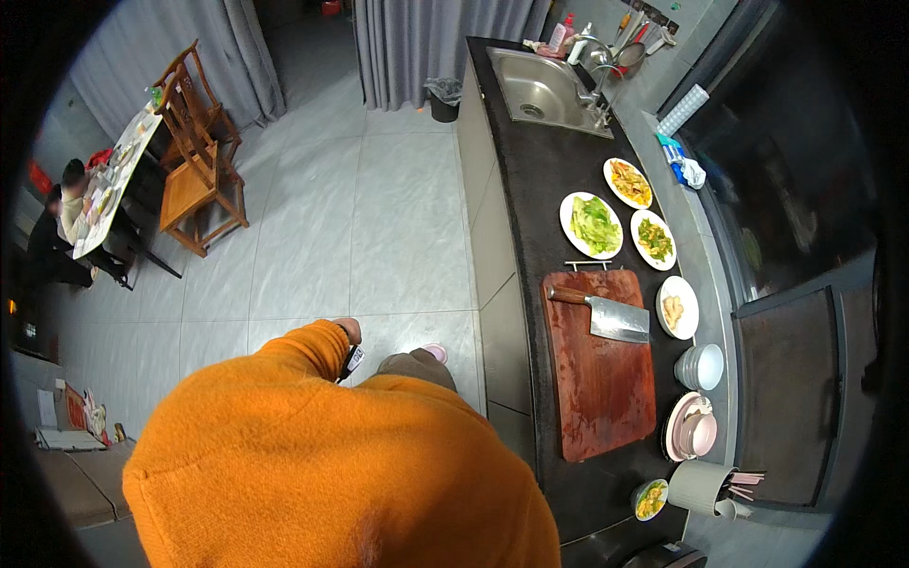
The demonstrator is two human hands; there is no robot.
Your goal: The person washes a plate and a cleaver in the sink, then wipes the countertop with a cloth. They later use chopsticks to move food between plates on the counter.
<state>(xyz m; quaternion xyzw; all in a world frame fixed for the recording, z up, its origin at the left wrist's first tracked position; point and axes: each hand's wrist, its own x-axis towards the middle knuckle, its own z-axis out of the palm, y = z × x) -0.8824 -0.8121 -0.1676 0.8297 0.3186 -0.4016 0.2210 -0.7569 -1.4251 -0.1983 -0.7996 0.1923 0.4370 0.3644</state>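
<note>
My left hand (pixel 349 330) shows only in part beyond the orange sleeve, low over the tiled floor. A dark band crosses its wrist, and a small black device with a lit display (pixel 354 359) sits beside it. Its fingers are hidden, so I cannot tell whether it holds anything. My right hand is out of view. Along my right side runs a black countertop (pixel 529 177). On it a reddish wooden cutting board (pixel 603 397) carries a cleaver (pixel 619 319) with a wooden handle. Beyond the board stands a plate of green lettuce leaves (pixel 595 226).
Two more plates of food (pixel 628 183), a plate with ginger (pixel 673 312), stacked bowls (pixel 699 367) and a utensil holder (pixel 699 488) line the wall side. A steel sink (pixel 536 85) is farther along. Wooden chairs (pixel 192 192) and two people at a table (pixel 106 213) are left.
</note>
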